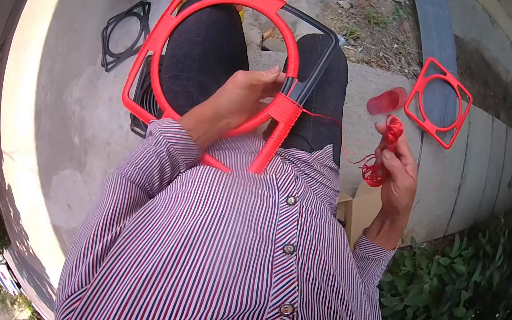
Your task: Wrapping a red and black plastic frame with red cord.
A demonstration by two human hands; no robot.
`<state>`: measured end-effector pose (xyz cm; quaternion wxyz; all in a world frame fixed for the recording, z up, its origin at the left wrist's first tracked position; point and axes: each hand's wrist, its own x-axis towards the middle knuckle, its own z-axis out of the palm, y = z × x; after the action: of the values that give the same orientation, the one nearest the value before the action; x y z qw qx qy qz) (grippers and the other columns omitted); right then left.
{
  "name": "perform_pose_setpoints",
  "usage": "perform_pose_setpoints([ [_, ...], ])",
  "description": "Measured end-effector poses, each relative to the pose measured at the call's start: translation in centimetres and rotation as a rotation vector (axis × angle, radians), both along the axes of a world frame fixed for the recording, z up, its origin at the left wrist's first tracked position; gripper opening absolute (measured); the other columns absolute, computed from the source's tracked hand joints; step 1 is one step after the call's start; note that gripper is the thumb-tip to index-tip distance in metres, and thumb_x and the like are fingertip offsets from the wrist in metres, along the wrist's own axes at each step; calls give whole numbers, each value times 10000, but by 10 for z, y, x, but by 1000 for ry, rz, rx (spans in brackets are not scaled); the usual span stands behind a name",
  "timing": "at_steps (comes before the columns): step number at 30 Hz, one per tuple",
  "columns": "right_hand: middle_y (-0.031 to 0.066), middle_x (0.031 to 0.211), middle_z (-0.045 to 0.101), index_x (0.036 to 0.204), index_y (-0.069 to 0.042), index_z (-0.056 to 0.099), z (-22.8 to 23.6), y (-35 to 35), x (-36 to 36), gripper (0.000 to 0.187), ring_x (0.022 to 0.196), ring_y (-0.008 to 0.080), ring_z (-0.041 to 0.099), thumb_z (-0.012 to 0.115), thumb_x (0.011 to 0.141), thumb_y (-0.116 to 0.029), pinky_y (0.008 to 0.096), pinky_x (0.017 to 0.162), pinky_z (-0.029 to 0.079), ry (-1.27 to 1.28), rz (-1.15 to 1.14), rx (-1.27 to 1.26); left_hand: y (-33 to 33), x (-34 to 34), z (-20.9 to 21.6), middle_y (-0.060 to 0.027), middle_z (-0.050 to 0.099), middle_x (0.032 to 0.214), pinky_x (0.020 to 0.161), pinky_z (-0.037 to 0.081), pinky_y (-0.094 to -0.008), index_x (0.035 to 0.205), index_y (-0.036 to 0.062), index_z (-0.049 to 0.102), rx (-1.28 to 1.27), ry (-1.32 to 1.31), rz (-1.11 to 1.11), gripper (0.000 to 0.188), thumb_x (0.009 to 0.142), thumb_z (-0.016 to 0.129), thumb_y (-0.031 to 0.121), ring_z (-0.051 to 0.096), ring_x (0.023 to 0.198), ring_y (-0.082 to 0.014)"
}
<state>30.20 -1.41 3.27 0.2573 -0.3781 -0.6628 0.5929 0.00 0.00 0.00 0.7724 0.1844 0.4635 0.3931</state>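
Observation:
A square frame with a round ring inside (pixel 260 0) rests across my lap. Red cord wraps most of it, while one side near the upper right shows bare black tube (pixel 324 57). My left hand (pixel 242 98) is closed on the ring's right part, where a short black stretch shows by the fingers. Off to the right, my right hand (pixel 400 171) is raised and closed on a bundle of red cord (pixel 394 131), with loops hanging beside the fingers. A thin red strand (pixel 325 117) runs from the wrapped joint toward that bundle.
Bare black frames lie on the concrete at left (pixel 106 45) and beside my leg (pixel 145 94). A red-wrapped frame (pixel 465 112) and a translucent red cup (pixel 386 101) are at right, above a cardboard box (pixel 361 209) and leafy plants (pixel 447 301). Another person is partly visible at top left.

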Motion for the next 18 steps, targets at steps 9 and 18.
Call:
perform_pose_setpoints([
  [9, 131, 980, 635, 1330, -32, 407, -36, 21, -96, 585, 848, 253, 645, 637, 794, -75, 320, 790, 495, -116, -121, -69, -3, 15, 18, -131, 612, 1082, 922, 445, -375, 1153, -8, 542, 93, -254, -14, 339, 926, 453, 226, 581, 970, -218],
  [18, 126, 1092, 564, 1268, -55, 513, -25, 35, -97, 578, 1000, 259, 556, 716, 731, -112, 351, 880, 457, -207, -466, 484, -2, 1, -10, -42, 586, 784, 595, 433, -220, 1025, 8, 563, 229, 183, 271, 157, 945, 450, 84, 504, 616, -99],
])
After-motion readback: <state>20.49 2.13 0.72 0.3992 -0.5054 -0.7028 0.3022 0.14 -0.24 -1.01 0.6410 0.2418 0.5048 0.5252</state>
